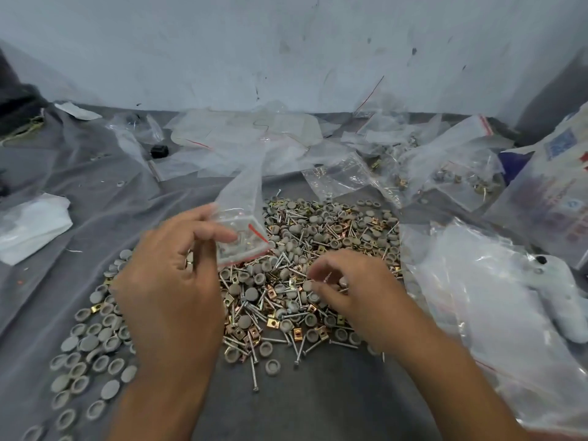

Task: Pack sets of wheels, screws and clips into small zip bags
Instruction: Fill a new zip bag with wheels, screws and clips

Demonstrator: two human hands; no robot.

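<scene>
A heap of grey wheels, silver screws and brass clips (296, 265) covers the middle of the grey cloth (318, 402). More grey wheels (92, 351) lie spread at the lower left. My left hand (168, 291) holds a small clear zip bag (241, 224) with a red strip, its mouth toward me above the heap; a few parts show inside. My right hand (353, 288) rests on the heap, its fingertips pinched on a screw (326, 278) and blurred small parts.
Empty and filled zip bags (445, 163) lie along the back and right. A large clear plastic bag (496, 313) lies at the right, white plastic (31, 224) at the left, a small black object (159, 151) at the back. A pale wall closes the far side.
</scene>
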